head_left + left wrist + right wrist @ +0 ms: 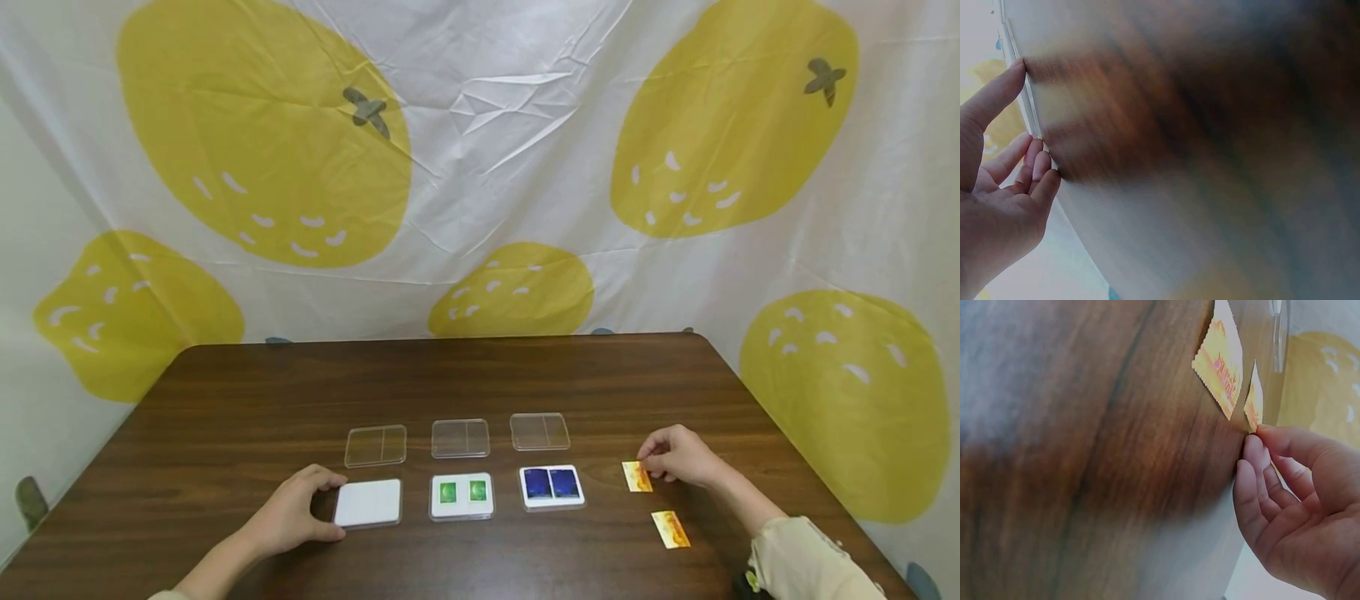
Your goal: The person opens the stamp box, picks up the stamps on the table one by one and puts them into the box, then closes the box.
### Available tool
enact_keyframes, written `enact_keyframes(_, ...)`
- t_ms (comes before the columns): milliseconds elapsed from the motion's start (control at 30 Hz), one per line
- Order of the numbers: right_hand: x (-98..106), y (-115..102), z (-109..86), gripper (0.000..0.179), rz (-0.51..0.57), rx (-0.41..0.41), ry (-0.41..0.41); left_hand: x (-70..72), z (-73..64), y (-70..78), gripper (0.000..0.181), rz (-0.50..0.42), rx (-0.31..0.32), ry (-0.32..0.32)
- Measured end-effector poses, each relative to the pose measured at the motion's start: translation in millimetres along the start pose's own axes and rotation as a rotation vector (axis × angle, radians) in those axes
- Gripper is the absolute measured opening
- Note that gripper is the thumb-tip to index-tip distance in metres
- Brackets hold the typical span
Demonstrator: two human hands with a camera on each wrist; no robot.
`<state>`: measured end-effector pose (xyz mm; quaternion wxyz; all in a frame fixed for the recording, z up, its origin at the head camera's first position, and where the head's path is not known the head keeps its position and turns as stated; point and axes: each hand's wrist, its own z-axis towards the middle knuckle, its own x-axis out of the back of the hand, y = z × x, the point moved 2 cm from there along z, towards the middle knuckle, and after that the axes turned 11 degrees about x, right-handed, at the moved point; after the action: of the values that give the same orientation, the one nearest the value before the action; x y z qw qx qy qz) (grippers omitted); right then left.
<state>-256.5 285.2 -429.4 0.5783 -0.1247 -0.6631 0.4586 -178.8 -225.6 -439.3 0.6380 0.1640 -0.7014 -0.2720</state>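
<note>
My left hand (298, 510) spans the left end of a shallow clear case with a white insert (368, 503), thumb at its near corner and index finger at its far corner. My right hand (684, 457) pinches the right corner of a yellow-orange stamp (637, 477) with serrated edges, between thumb and index finger. In the right wrist view that stamp (1254, 400) stands tilted at the fingertips. A second yellow-orange stamp (671, 529) lies flat, nearer the person. The left wrist view shows the left hand (1013, 150) with its fingertips low at the tabletop; the case is hardly visible there.
In the same row stand a case with two green stamps (462, 510) and a case with two dark blue stamps (552, 501). Behind them lie three clear lids (376, 446), (461, 438), (540, 432) on the brown table (480, 375). A lemon-print cloth (517, 183) hangs behind.
</note>
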Motion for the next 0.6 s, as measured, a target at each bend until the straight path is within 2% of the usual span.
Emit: enact_keyframes(600,6.2,-3.0,0.3,0.005,-0.062,0.014,-0.065,1.1,0.2,0.7,0.060,0.001,0.003,0.003)
